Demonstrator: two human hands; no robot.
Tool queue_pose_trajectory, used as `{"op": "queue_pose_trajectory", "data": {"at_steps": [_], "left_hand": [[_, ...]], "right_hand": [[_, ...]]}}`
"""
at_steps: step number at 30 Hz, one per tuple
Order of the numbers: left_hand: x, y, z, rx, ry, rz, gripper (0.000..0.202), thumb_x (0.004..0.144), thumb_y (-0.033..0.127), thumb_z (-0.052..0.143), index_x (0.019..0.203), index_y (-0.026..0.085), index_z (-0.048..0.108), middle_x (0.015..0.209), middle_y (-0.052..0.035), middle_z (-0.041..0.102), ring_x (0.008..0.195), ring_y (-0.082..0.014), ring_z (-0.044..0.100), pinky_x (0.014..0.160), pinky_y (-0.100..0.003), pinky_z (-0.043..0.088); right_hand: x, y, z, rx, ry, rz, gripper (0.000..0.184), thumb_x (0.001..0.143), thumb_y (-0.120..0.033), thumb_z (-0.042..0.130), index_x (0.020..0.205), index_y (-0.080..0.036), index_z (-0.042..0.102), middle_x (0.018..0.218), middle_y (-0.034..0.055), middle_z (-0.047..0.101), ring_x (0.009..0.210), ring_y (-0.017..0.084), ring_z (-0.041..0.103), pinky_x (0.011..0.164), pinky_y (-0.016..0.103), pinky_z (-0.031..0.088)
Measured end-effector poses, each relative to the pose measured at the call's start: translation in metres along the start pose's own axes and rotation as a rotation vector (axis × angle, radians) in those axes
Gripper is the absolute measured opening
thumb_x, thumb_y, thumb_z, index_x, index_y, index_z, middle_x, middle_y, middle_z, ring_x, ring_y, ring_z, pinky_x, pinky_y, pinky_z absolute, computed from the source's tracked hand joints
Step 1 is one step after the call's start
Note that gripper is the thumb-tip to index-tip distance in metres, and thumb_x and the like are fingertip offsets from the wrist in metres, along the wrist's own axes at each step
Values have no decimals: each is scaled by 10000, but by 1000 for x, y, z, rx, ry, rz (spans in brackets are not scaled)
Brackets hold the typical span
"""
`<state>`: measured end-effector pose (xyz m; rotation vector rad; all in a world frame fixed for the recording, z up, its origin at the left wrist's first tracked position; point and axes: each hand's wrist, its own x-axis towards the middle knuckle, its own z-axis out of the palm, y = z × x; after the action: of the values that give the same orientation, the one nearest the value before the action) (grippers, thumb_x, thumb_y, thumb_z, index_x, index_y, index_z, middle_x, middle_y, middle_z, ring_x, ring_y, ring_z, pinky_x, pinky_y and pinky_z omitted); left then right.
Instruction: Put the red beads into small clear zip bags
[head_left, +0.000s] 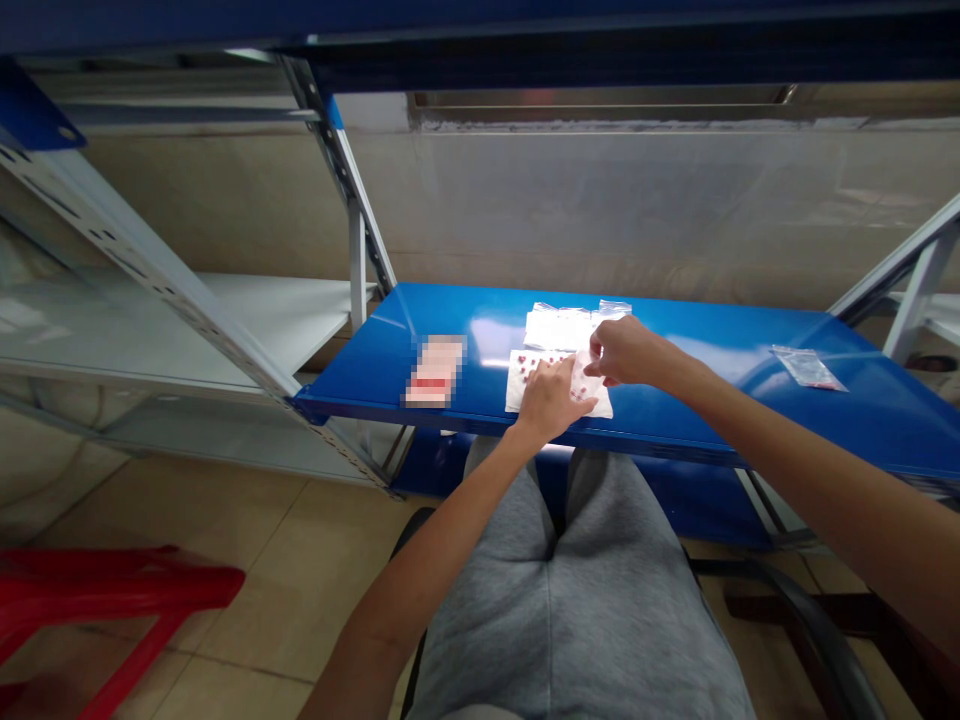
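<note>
Two hands meet: the left hand [551,400], open, pins a white sheet [525,385] flat for the right hand [622,350] pinching a clear bag [583,383].

Glossy metal shelf [712,350], clear plastic bag [583,388], matt cloth trousers [600,600].

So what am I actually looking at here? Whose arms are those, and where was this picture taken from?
There's no machine here. A person is working, and the picture comes from a camera worn on their head, looking forward and down, so their arms reach in from the bottom. On the blue steel shelf lie a white sheet dotted with red items, a stack of clear plastic bags, a blurred pinkish packet and, off to the right, another clear bag. The right hand seems to pinch a small clear plastic bag in its fingers, while the left hand lies over the white sheet.
</note>
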<state>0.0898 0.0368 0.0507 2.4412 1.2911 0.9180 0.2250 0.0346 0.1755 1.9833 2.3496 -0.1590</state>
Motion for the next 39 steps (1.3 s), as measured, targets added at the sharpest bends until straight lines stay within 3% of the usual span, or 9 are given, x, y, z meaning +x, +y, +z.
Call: {"op": "queue_pose_trajectory", "data": {"at_steps": [6,15,24,27,31,39], "left_hand": [[0,-3,1,-21,6,15,651,810,408,773,1381,174,562,1196,-118,700,1127,-331,598,980,-434,475],[-1,-3,-1,2,8,24,669,797,422,771,1369,142,566,1168,-134,713,1102,-347,610,979,-450,483],[-1,-3,-1,26,0,24,687,796,433,764,1387,146,562,1155,-122,717,1098,-344,607,981,-449,492],[-1,-3,-1,19,-9,10,721,793,438,769,1412,151,539,1142,-124,716,1115,-346,601,989,-454,489],[0,-2,-2,4,-12,12,712,802,428,761,1413,142,535,1160,-131,712,1123,-348,601,1005,-461,478],[3,2,-8,-37,-33,4,721,785,425,771,1402,123,550,1093,-130,718,1071,-335,614,962,-446,504]], "right_hand": [[-4,6,1,55,13,26,276,911,-337,658,718,-156,738,541,47,703,649,226,718,691,305,483],[-23,7,0,159,88,68,218,900,-299,647,794,-129,731,552,29,713,560,189,713,624,254,496],[-22,7,6,156,137,48,116,869,-175,652,779,-147,719,600,25,733,592,173,719,581,234,465],[-24,7,7,140,165,54,136,888,-225,650,808,-149,730,583,33,722,612,199,715,575,259,447],[-30,8,6,172,215,73,301,949,-369,600,773,-155,718,575,47,715,587,209,699,610,288,460],[-48,33,27,498,224,213,388,986,-424,523,706,-182,642,624,39,734,524,163,693,586,267,479]]}}
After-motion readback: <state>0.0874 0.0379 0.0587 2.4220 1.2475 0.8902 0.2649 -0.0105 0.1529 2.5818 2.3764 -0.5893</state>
